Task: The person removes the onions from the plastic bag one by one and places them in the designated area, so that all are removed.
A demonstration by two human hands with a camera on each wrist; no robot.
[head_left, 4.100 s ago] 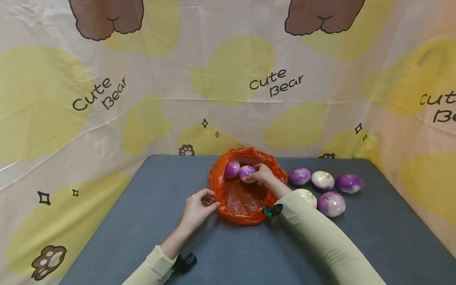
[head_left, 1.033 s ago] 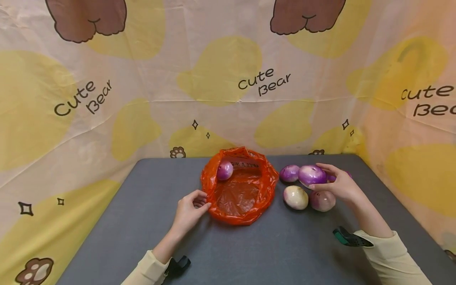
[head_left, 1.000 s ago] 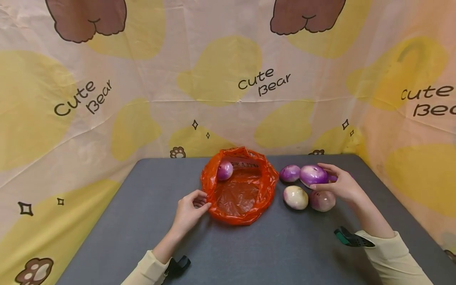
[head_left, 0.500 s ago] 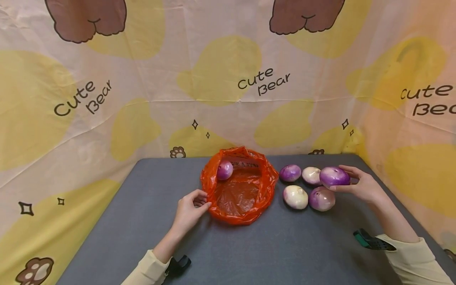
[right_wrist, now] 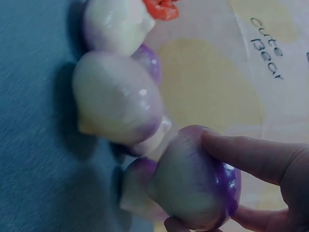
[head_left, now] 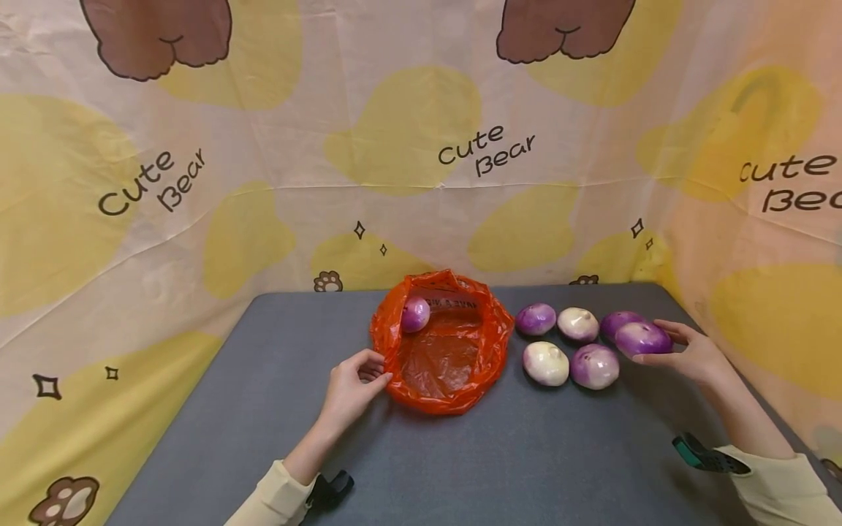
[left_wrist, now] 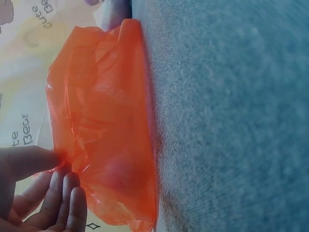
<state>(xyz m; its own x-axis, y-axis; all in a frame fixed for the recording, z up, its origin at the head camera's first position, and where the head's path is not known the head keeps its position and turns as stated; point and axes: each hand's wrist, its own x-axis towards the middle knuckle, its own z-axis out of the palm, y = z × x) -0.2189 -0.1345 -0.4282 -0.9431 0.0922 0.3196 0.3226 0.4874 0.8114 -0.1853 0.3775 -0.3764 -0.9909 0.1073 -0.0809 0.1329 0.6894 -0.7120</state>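
Observation:
In the head view, my left hand pinches the left rim of an orange plastic bag, which stands with its mouth spread. One purple turnip shows inside it. The left wrist view has thumb and fingertips closed on the thin bag. At the right, my right hand grips a purple-and-white turnip between thumb and fingers. This held turnip fills the grasp in the right wrist view. It overlaps another purple turnip just behind it.
Left of the held turnip sit a purple turnip, a whitish one, and, in front, a cream one and a purple-white one. All rest on the grey table, before a printed cloth backdrop.
My right hand has carried a turnip out of the bag, then rightward over the others and lower at the row's right end. The left hand keeps its pinch on the bag.

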